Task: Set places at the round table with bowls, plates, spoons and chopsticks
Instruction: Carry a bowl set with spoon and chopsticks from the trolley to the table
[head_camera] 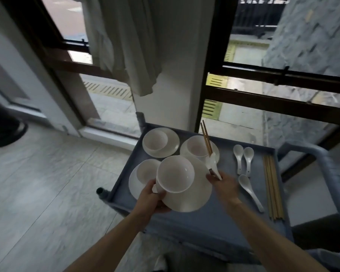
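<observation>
Head view: you're at the loading-up step here, standing over the grey cart (pixel 194 228) and gathering one place setting, with the round table nowhere in sight. Your left hand (pixel 151 199) grips the near-left rim of a plate (pixel 192 197) with a bowl (pixel 175 173) sitting on it, thumb up against the bowl's side, the whole stack lifted over the cart's left half. Your right hand (pixel 224 185) is pinched closed around a white spoon (pixel 213 165) and a pair of chopsticks (pixel 206 138), which stick up and away from you.

Still on the cart: three more bowl-on-plate sets (pixel 161 142) toward the far-left corner and left edge, three loose spoons (pixel 243 160) right of the middle, and a bundle of spare chopsticks (pixel 273 187) lying along the right edge.

Looks to me like you've got a full setting in hand, so the next move is probably turning toward the table. Keep the plate level, since that bowl is just resting loose and could slide, and don't let the spoon slip out from beside the sticks.
</observation>
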Motion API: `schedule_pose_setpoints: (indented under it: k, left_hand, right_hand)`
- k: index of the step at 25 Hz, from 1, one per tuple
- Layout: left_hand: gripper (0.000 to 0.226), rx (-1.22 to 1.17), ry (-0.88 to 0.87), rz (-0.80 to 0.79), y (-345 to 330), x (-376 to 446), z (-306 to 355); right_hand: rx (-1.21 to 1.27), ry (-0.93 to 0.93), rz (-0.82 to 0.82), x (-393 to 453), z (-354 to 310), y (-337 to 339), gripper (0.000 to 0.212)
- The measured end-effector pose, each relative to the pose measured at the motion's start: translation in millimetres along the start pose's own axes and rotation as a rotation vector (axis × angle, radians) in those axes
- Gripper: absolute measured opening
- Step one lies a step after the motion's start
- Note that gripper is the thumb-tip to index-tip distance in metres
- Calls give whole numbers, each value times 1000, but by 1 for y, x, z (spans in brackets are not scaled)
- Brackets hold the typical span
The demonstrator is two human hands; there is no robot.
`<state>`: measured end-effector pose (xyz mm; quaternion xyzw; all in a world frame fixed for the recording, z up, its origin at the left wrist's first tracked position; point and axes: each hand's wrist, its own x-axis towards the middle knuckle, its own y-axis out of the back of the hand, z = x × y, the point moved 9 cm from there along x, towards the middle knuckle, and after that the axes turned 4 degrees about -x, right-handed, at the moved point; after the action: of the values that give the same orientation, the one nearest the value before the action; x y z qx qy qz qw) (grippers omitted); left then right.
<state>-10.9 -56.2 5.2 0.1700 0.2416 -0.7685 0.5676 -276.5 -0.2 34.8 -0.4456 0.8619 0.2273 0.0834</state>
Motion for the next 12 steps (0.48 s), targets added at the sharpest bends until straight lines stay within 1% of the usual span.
schedule_pose_setpoints:
  k: [3,5,7,10,12]
  left_hand:
    - [26,-85,23,121,14,-31,-11]
    - [19,-104,14,202,26,-53,-16]
    - [15,-97,-9,294,43,-76,-24]
    - [16,-79,-34,439,76,-120,-41]
    - [17,-94,-35,536,100,-150,-56]
  right_hand:
    - [-91,78,-84,-6,-14,-18,21]
    - [-162,123,-164,-11,-19,-36,17]
    - [-211,153,-247,-21,-22,-56,8]
    - [-303,237,-371,-47,-30,-94,15]
    - [-325,299,-467,-71,-34,-124,16]
